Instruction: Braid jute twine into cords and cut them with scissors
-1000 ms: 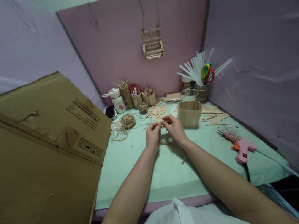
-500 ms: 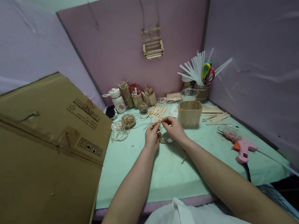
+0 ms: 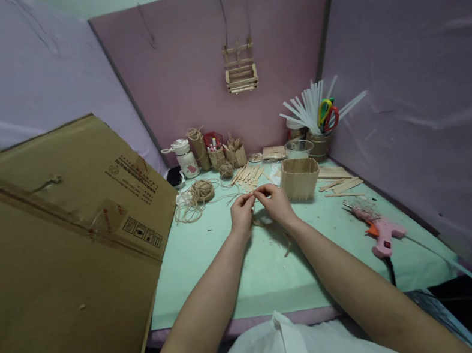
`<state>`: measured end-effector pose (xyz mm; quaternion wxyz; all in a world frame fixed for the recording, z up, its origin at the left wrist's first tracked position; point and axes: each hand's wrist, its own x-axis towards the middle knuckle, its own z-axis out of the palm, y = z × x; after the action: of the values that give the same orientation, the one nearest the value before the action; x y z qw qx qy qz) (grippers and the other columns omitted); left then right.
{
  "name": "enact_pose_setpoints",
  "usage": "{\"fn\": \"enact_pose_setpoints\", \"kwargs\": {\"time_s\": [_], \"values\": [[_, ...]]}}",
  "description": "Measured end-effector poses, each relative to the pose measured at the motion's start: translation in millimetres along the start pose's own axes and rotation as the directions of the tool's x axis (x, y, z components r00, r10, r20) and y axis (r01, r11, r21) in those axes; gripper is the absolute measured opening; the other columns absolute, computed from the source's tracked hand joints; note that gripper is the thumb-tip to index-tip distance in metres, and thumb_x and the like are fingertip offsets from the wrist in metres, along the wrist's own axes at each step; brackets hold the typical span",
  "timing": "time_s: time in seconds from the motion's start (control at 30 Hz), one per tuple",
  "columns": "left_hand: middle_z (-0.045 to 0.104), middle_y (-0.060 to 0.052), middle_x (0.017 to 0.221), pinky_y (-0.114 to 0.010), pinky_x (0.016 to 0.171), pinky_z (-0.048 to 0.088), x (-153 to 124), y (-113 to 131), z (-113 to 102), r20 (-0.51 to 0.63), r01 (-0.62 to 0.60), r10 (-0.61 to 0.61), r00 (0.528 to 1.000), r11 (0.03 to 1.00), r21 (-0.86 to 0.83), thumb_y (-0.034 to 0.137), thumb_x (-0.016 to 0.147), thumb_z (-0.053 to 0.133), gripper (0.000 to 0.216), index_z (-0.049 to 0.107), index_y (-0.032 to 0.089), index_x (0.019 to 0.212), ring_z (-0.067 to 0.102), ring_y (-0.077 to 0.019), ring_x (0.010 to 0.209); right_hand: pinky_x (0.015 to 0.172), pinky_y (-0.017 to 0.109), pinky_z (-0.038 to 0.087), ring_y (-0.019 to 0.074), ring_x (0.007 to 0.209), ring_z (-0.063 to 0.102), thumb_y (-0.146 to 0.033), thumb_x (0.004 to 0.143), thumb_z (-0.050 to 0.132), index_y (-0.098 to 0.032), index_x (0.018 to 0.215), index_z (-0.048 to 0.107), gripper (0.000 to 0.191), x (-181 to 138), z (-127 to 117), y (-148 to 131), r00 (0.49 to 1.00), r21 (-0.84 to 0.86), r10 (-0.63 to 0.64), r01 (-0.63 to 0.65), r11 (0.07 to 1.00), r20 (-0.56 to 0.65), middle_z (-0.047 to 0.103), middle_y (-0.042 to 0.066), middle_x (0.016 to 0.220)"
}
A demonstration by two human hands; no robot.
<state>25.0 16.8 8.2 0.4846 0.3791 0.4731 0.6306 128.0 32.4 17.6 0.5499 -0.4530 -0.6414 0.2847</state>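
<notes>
My left hand (image 3: 241,214) and my right hand (image 3: 274,202) meet over the middle of the table, their fingertips pinched together on a piece of jute twine (image 3: 262,222). Part of the twine hangs below the hands, with its loose end resting on the cloth near my right wrist. The exact spot where the fingers pinch is too small to make out. Just right of my right hand stands a box made of craft sticks (image 3: 300,179). Left of my hands lies a ball of twine (image 3: 202,191) with loose loops, and a strand runs from it toward my fingers.
A pink glue gun (image 3: 382,234) lies at the right with its cord. Craft sticks (image 3: 248,175) are scattered behind my hands. A large cardboard sheet (image 3: 63,261) leans in from the left. Scissors (image 3: 328,114) and glue sticks (image 3: 309,105) stand in a pot at the back right.
My fingertips have come closer together on the twine, and the left fingers have closed up. The hanging end of the twine has shifted slightly.
</notes>
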Motion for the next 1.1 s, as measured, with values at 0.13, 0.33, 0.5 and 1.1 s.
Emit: {"fn": "enact_pose_setpoints", "kwargs": {"time_s": [0.13,0.33,0.5,1.1], "values": [[0.054,0.002,0.064,-0.02,0.052,0.029,0.3,-1.0,-0.9,0.011,0.085,-0.085,0.996,0.995,-0.054,0.034,0.06,0.068,0.022,0.058,0.016,0.07,0.046,-0.0078,0.058,0.071,0.033,0.046,0.0178,0.072,0.057,-0.034,0.073,0.053,-0.019,0.073,0.062,0.017,-0.6,2.2,1.5,1.0,0.003,-0.01,0.01,1.0,0.009,0.063,0.004,0.074],[0.053,0.002,0.062,-0.02,0.05,0.029,-0.3,1.7,-1.2,-0.029,-0.006,0.005,1.0,1.0,-0.013,0.029,0.061,0.067,0.017,0.057,0.015,0.063,0.045,-0.0073,0.058,0.071,0.032,0.045,0.0174,0.072,0.056,-0.032,0.074,0.053,-0.019,0.072,0.06,0.014,-1.7,3.5,1.7,0.999,0.001,-0.032,0.032,0.999,0.021,0.061,0.004,0.074],[0.041,0.004,0.051,-0.02,0.042,0.018,6.6,5.7,-5.3,0.087,0.347,-0.336,0.938,0.899,-0.267,0.022,0.061,0.065,0.017,0.05,0.015,0.057,0.032,-0.0047,0.045,0.074,0.031,0.044,0.0172,0.077,0.055,-0.027,0.075,0.051,-0.02,0.071,0.058,0.01,-5.4,5.7,-2.6,0.99,-0.011,-0.122,0.123,0.992,0.073,0.058,0.003,0.078],[0.062,-0.001,0.068,-0.025,0.066,0.041,4.1,-6.1,-4.3,0.117,-0.206,0.18,0.977,0.939,0.274,0.021,0.067,0.061,0.009,0.064,0.014,0.071,0.053,-0.0114,0.065,0.063,0.028,0.041,0.0154,0.064,0.052,-0.041,0.067,0.059,-0.018,0.071,0.06,0.023,6.2,2.9,16.7,0.986,0.183,0.158,-0.166,0.969,0.055,0.059,0.001,0.065]]}}
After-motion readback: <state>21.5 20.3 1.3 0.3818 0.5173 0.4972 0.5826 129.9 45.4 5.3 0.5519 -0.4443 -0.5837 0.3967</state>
